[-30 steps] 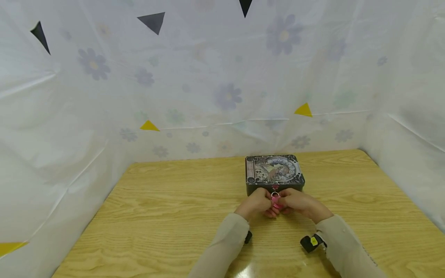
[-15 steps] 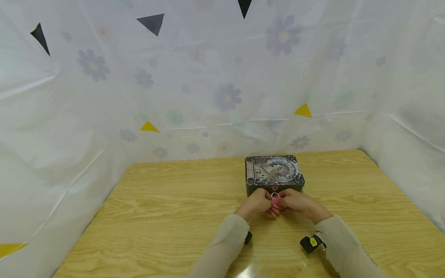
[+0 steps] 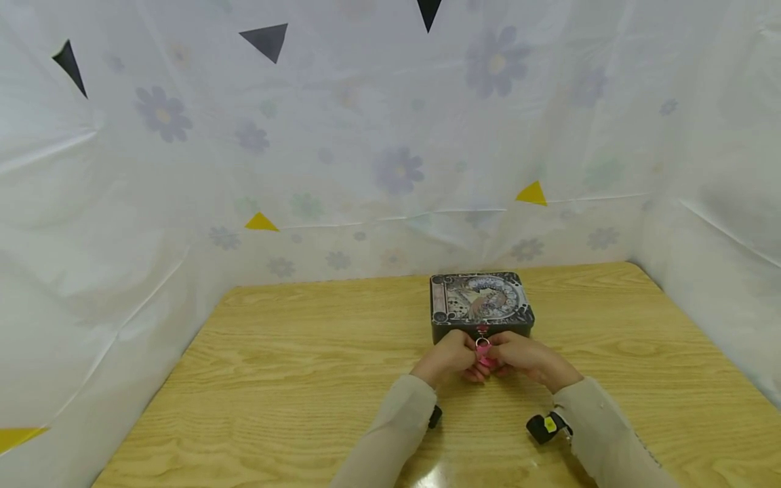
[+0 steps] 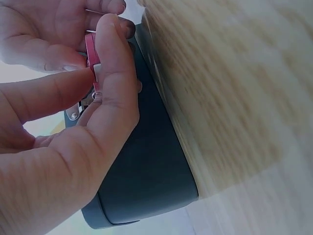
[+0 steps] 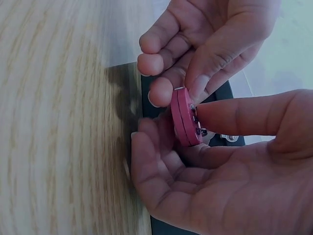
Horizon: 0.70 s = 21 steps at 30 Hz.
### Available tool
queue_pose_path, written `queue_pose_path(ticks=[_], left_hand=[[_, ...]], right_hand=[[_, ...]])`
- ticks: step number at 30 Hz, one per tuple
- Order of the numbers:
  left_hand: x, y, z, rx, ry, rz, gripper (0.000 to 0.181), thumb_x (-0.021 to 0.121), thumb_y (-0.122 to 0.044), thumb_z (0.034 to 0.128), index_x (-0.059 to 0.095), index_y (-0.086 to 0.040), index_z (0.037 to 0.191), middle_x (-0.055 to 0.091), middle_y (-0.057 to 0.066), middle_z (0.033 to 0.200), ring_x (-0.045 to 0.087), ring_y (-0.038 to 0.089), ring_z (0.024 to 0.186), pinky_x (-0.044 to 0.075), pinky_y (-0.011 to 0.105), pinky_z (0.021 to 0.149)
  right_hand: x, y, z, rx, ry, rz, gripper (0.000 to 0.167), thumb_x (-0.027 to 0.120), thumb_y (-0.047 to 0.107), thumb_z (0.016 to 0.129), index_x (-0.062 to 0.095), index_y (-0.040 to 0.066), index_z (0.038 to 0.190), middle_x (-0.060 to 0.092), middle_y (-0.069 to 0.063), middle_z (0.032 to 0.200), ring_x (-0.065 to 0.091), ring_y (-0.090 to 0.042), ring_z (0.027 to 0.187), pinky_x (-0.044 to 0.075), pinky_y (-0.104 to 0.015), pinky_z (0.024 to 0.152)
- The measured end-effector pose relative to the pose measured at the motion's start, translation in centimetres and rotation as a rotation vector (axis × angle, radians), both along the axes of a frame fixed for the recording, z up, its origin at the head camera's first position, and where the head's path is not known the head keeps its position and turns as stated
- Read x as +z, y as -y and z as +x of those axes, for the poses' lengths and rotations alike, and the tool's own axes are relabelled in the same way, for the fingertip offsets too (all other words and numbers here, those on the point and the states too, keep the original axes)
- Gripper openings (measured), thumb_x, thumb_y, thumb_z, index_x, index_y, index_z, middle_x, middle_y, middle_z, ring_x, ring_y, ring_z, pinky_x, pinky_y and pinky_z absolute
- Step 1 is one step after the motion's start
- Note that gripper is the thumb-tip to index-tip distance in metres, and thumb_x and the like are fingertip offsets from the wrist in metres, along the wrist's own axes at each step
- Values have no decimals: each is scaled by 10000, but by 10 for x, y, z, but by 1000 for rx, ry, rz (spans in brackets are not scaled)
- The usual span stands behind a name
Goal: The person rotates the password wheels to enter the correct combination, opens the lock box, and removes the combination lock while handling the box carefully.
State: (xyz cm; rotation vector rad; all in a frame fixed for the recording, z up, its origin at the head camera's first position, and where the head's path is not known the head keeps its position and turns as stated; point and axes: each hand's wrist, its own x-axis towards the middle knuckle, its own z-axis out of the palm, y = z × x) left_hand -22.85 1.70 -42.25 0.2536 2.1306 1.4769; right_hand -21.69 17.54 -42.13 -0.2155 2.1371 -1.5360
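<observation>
A small pink padlock with a metal shackle is at the front clasp of a dark rectangular tin box with a decorated lid. Small dials show on the padlock's side in the right wrist view. My left hand pinches one end of the padlock between thumb and index finger. From the other side, my right hand holds it, thumb against the dials and curled fingers behind. Both hands hide part of the padlock and the box's front. Which digits are set cannot be read.
The box stands on a wood-grain table, toward its back edge. White patterned sheeting encloses the table at the back and sides. A black wrist camera hangs beneath the right sleeve.
Both hands keep nearly the same place and grip at the padlock. The box has not moved. Any turning of the dials is too small to see.
</observation>
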Motion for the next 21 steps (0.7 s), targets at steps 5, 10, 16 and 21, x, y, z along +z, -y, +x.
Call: queue_pose_path(ticks=[5,10,16,21], left_hand=[[-1,0,0,-3,1,-3,145,488,87,922,565,38,809,691,257,773,704,355,723,589,336,620],[-1,0,0,0,7,-2,134,481,88,922,570,54,827,691,259,779,704,357,729,589,341,625],[-1,0,0,0,8,3,140,471,91,917,573,66,825,692,259,784,704,354,732,590,342,626],[-1,0,0,-3,3,3,144,467,98,905,587,87,826,692,257,783,704,354,732,589,341,621]], right_hand=[[1,0,0,-17,6,-10,276,436,2,915,524,-187,1096,591,-77,910,562,-149,776,534,-305,699],[2,1,1,-31,18,-22,261,446,-10,907,536,-186,1077,594,-83,924,567,-153,794,543,-303,723],[3,1,1,-20,10,-14,275,436,-4,920,524,-197,1095,595,-97,942,572,-152,809,547,-323,746],[3,1,1,-16,2,2,273,428,5,931,506,-187,1108,575,-99,939,560,-165,823,544,-348,759]])
